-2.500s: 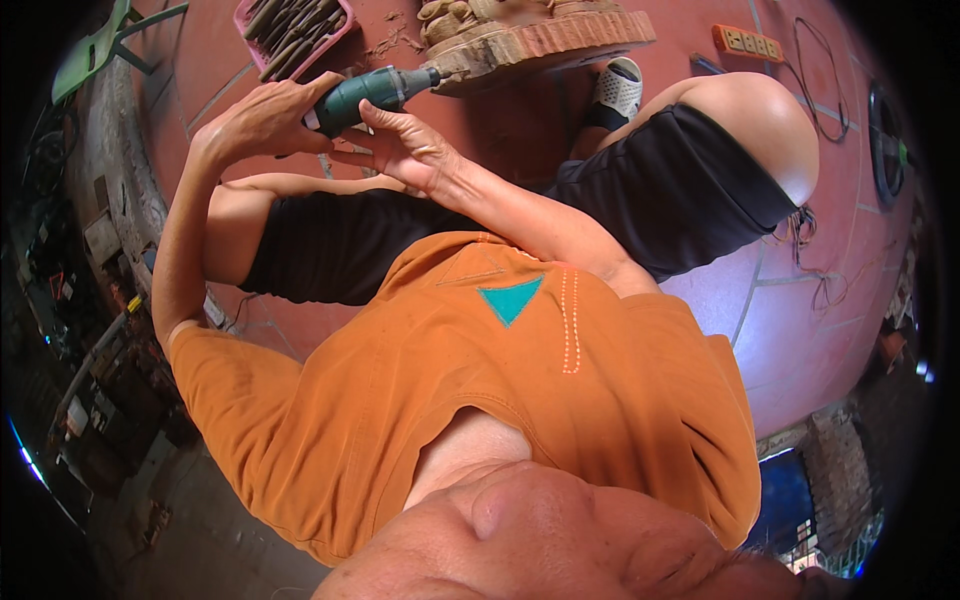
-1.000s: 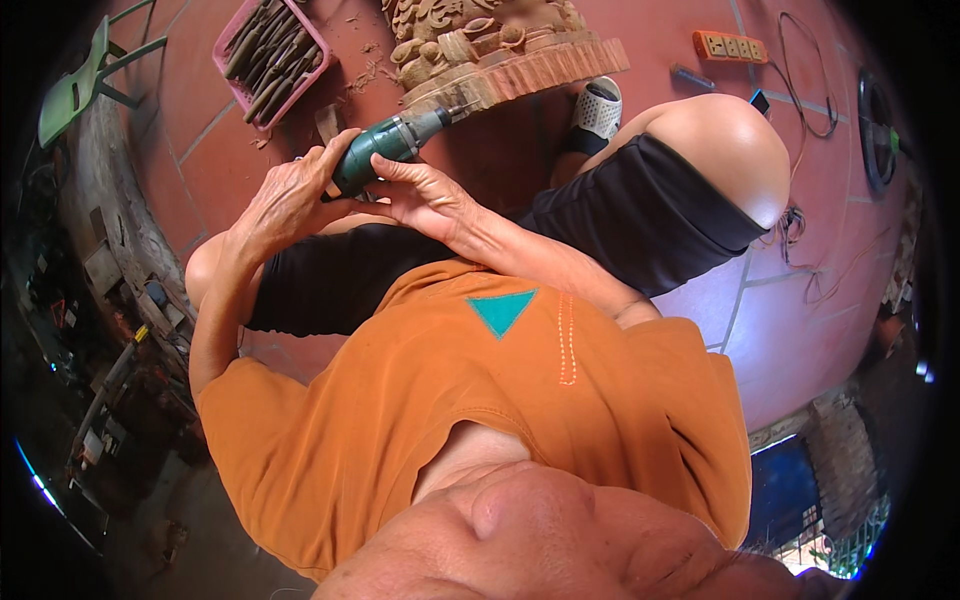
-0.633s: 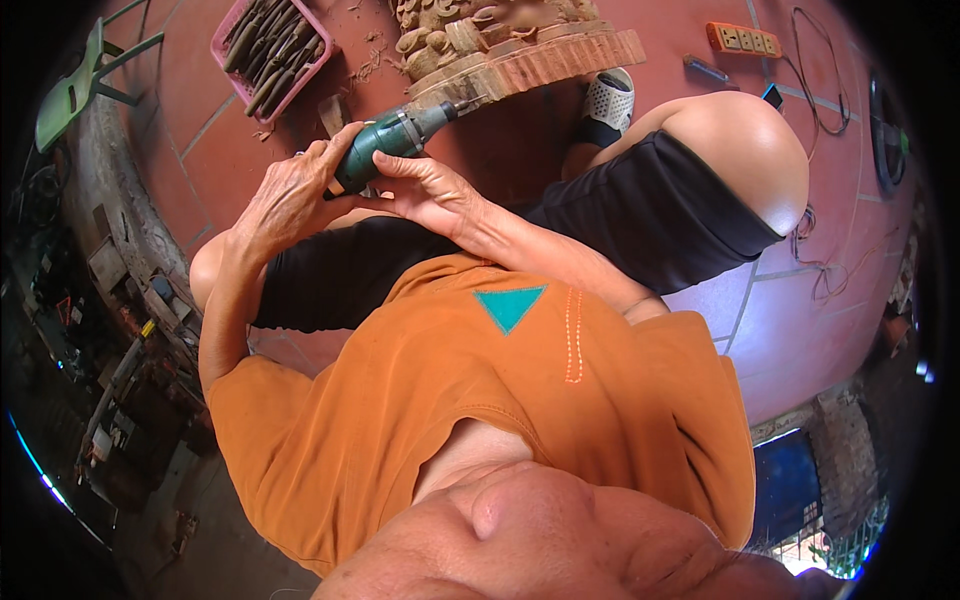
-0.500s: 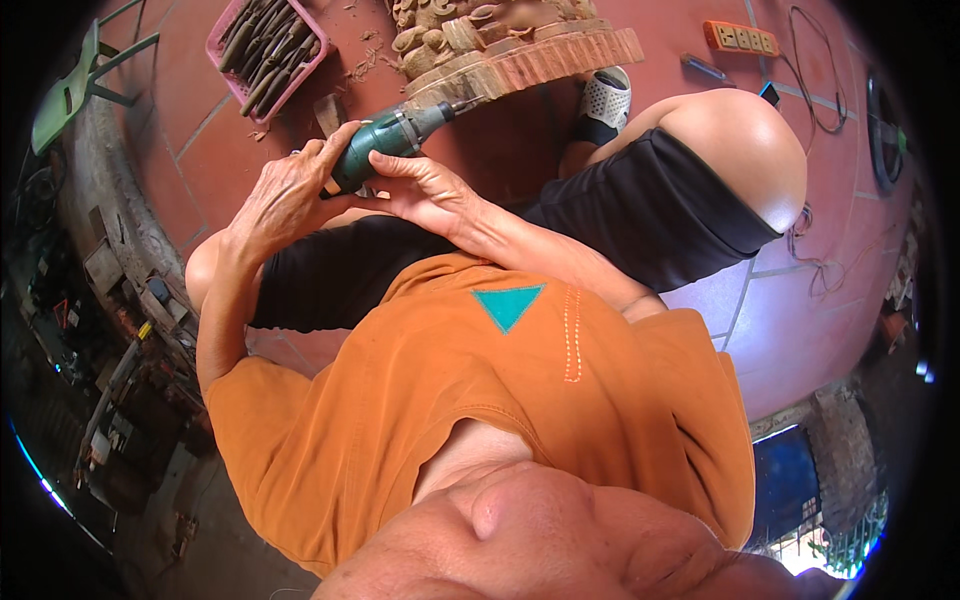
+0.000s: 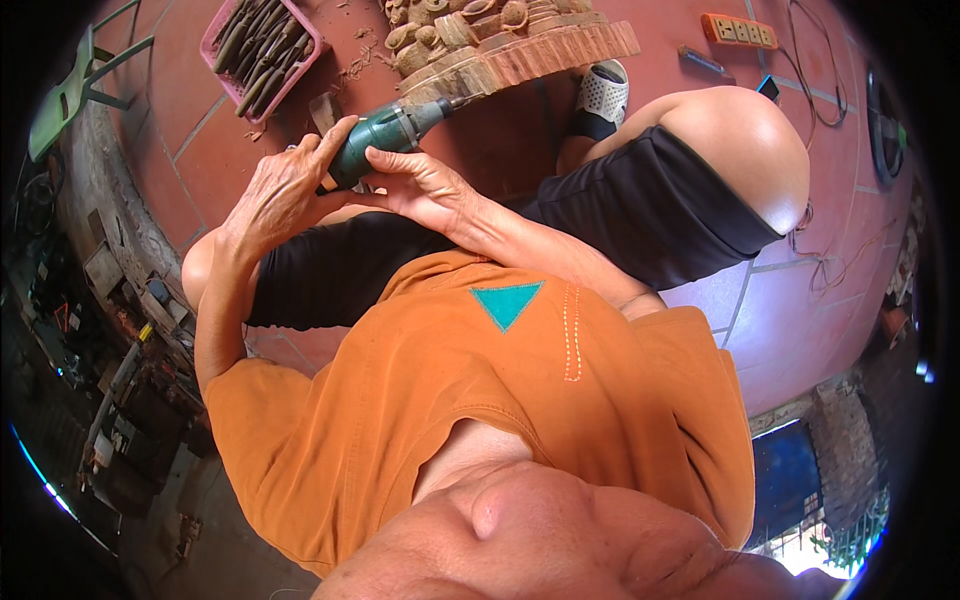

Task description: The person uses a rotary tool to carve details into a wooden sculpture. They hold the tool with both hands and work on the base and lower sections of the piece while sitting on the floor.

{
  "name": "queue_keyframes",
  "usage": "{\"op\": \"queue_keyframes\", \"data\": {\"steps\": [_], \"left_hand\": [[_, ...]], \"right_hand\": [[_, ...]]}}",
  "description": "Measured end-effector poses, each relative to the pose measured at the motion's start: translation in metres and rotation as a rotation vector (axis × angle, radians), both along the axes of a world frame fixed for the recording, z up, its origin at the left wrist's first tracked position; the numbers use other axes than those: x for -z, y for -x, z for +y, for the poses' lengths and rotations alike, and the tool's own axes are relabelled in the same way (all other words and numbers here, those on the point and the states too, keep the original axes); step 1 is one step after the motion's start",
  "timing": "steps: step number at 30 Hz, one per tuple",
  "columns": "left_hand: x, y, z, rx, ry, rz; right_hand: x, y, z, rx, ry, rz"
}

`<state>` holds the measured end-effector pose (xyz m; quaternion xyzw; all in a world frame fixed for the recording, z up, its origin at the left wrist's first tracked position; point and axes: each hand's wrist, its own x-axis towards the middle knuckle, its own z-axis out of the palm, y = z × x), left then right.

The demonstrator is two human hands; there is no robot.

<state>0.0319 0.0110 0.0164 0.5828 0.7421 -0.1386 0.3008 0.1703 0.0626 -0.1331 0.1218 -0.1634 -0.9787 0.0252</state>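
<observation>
Both my hands hold a dark green electric die grinder [image 5: 378, 147] above my crossed legs. My left hand [image 5: 283, 195] wraps around its rear body from the left. From the right, my right hand [image 5: 428, 195] closes on it with the thumb along its side. The grinder's narrow nose and thin bit point up and right, at the lower edge of a carved wooden piece [image 5: 520, 68]. Whether the bit touches the wood I cannot tell. The carving has rounded relief shapes above a thick, pale, rough-cut edge.
A pink plastic basket [image 5: 318, 50] of carving chisels stands at the far left, with wood shavings near it. An orange power strip [image 5: 740, 31] with a cable lies far right. A green plastic chair [image 5: 65, 110] is at the left edge. A white perforated shoe [image 5: 603, 90] sits beside the carving.
The whole view has shifted slightly. Both hands keep their hold on the die grinder, which stays at nearly the same place by the carving.
</observation>
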Motion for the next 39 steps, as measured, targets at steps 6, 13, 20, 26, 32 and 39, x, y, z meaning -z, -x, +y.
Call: {"op": "queue_keyframes", "data": {"steps": [6,13,20,26,32,39], "left_hand": [[0.0022,0.0010,-0.0008,0.009,-0.014,0.000],[0.0015,0.0006,0.0007,0.002,-0.003,-0.012],[0.0033,0.0020,-0.0010,0.030,-0.013,0.003],[0.0037,0.0016,-0.0030,0.020,-0.019,0.001],[0.0032,-0.0001,-0.0030,0.022,-0.030,0.010],[0.0057,0.0013,-0.0064,0.027,-0.031,0.018]], "right_hand": [[-0.0012,-0.0012,0.0016,0.021,-0.006,0.006],[0.0000,-0.0010,0.0006,0.025,-0.014,0.004],[-0.0035,-0.0023,0.0040,0.021,0.007,0.010],[-0.0016,-0.0016,0.0029,0.025,0.010,0.020],[0.0020,-0.0002,0.0006,0.035,0.002,0.008],[-0.0029,-0.0005,0.0007,0.053,-0.057,0.005]]}}
